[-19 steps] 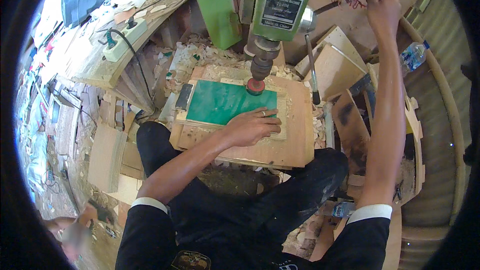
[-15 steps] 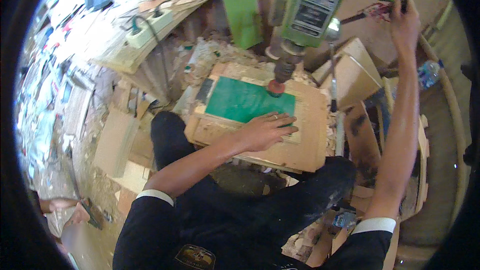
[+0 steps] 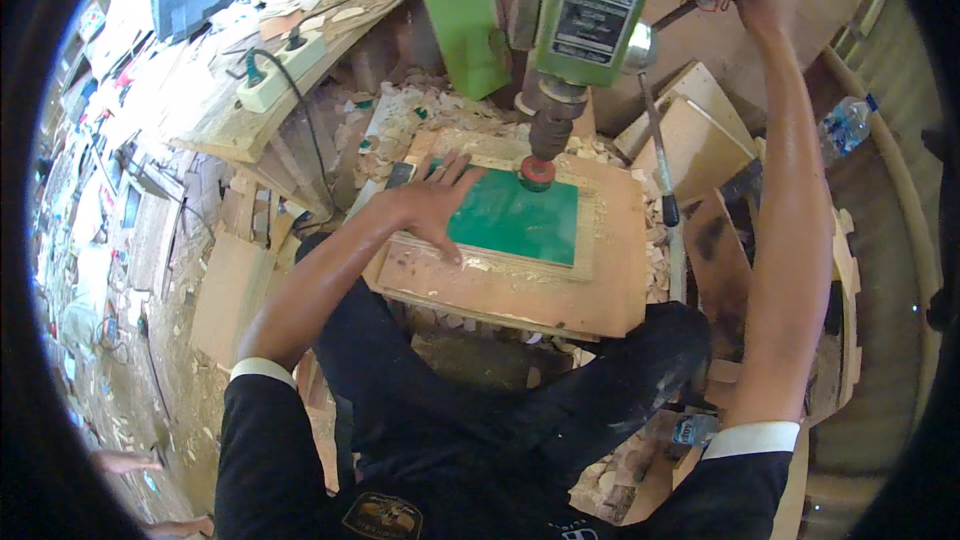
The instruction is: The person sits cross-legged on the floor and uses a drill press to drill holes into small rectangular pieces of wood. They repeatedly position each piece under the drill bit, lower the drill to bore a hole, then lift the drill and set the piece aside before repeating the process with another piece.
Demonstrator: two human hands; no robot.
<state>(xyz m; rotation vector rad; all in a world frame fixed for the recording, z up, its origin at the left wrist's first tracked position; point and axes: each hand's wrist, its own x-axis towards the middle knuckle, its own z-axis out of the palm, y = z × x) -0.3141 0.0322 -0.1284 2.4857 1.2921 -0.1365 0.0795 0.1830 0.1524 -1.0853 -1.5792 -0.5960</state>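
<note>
A flat green board (image 3: 520, 225) lies on a wooden base board in front of me. My left hand (image 3: 425, 202) rests on its left end, fingers spread, holding nothing. Above the board hangs the green drill press (image 3: 595, 15), its dark chuck (image 3: 551, 130) carrying a red hole saw (image 3: 537, 171). The hole saw overlaps the board's far edge; whether it touches cannot be told. At the upper right my right hand (image 3: 770, 0) is raised, its fingers curled round the end of the drill press's green arm. Part of its grip is hidden.
A black-tipped lever (image 3: 662, 165) hangs right of the chuck. Wood chips surround the base board (image 3: 615, 285). A cluttered bench (image 3: 225, 125) with a power strip (image 3: 280, 70) stands at left. Wood offcuts (image 3: 690, 120) and a plastic bottle (image 3: 845, 128) are at right. Another person's limbs show at lower left.
My left hand has moved from the board's right end to its left end, fingers spreading. The board sits slightly turned. My raised right hand and the machine appear shifted left in view.
</note>
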